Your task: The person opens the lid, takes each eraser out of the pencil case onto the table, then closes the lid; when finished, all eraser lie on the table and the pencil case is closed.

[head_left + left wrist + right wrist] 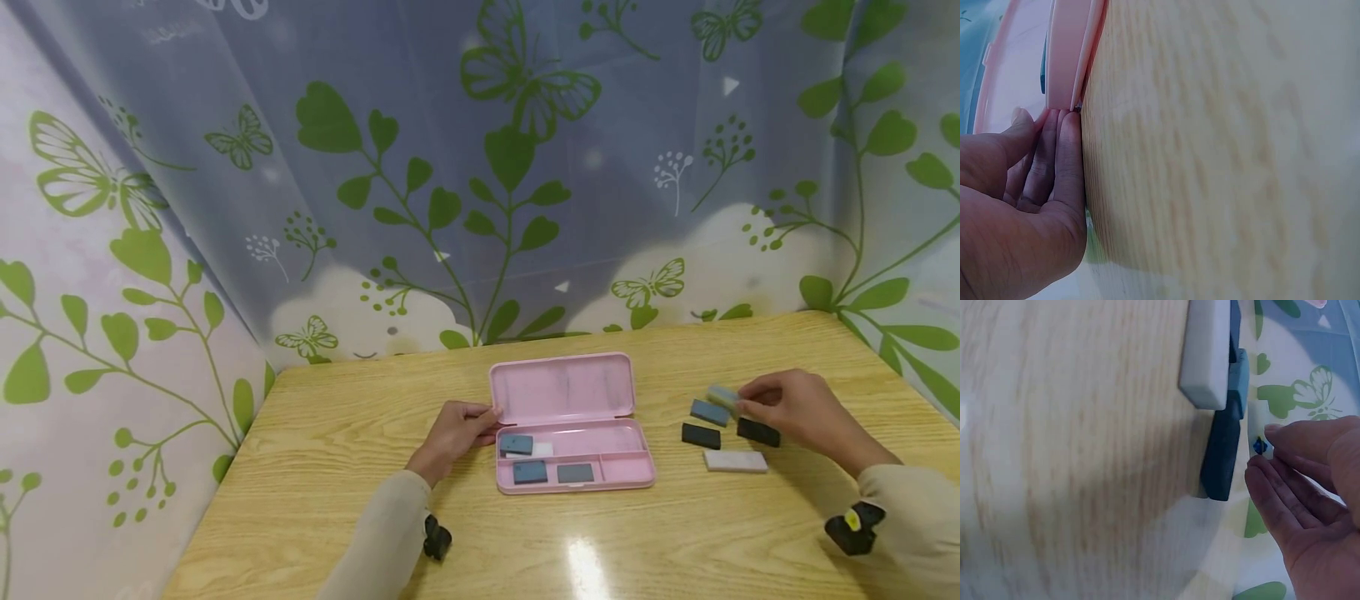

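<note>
A pink pencil case [566,483] lies with its lid [562,387] raised. My left hand [456,433] grips its left end near the hinge; in the left wrist view the thumb [1020,122] is at the lid's edge and the fingertips meet the case's end. Blue-grey erasers [530,472] and a white piece [542,450] lie in its compartments. To the right, my right hand [798,412] pinches a pale eraser [722,395] between thumb and fingers; the right wrist view shows a blue mark on it.
Near the right hand lie a blue-grey eraser [708,412], two black erasers [701,436] and a white eraser [736,462] on the wooden table [337,467]. A patterned curtain [420,167] hangs behind and at both sides.
</note>
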Tool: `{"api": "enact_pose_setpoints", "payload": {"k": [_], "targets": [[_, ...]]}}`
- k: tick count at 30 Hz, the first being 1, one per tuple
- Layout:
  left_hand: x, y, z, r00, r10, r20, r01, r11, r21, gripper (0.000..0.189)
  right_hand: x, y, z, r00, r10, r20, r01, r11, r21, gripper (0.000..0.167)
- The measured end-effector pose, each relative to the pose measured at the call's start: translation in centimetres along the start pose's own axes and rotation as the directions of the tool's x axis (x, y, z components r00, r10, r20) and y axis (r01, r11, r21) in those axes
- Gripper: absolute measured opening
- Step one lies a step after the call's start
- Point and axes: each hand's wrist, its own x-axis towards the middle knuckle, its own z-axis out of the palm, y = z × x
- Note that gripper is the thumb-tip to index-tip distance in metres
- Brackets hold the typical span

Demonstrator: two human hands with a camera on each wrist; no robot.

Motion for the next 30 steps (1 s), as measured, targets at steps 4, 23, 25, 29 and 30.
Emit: {"api": "enact_pose_setpoints", "payload": {"k": [4, 23, 25, 29, 30], "targets": [[0.0, 0.0, 0.0, 1.0, -0.001, -0.001, 0.001, 1.0, 0.002, 0.032, 0.1, 0.3, 0.2, 1.0, 0.009, -0.018, -0.009, 1.0, 0.004, 0.024], [-0.2, 0.1, 0.0, 1.0, -0.003, -0.001, 0.003, 1.0, -0.005, 0.032, 0.4, 1.1, 1.3, 0.998, 0.025, -0.062, -0.027, 0.999, -0.021, 0.026], [-0.2, 0.1, 0.0, 1.0, -0.003, -0.001, 0.003, 1.0, -0.002, 0.032, 0.4, 1.1, 1.2, 0.998, 0.028, -0.057, -0.03, 0.999, -0.02, 0.03], [-0.2, 0.1, 0.0, 1.0, -0.002, 0.0, 0.002, 1.0, -0.003, 0.032, 0.2, 0.9, 1.0, 0.998, 0.028, -0.057, -0.029, 0.999, -0.027, 0.036], [-0.1, 0.1, 0.0, 1.0, -0.001, -0.001, 0.001, 1.0, -0.003, 0.032, 0.2, 0.8, 1.0, 0.998, 0.024, -0.059, -0.026, 0.999, -0.029, 0.036]]}}
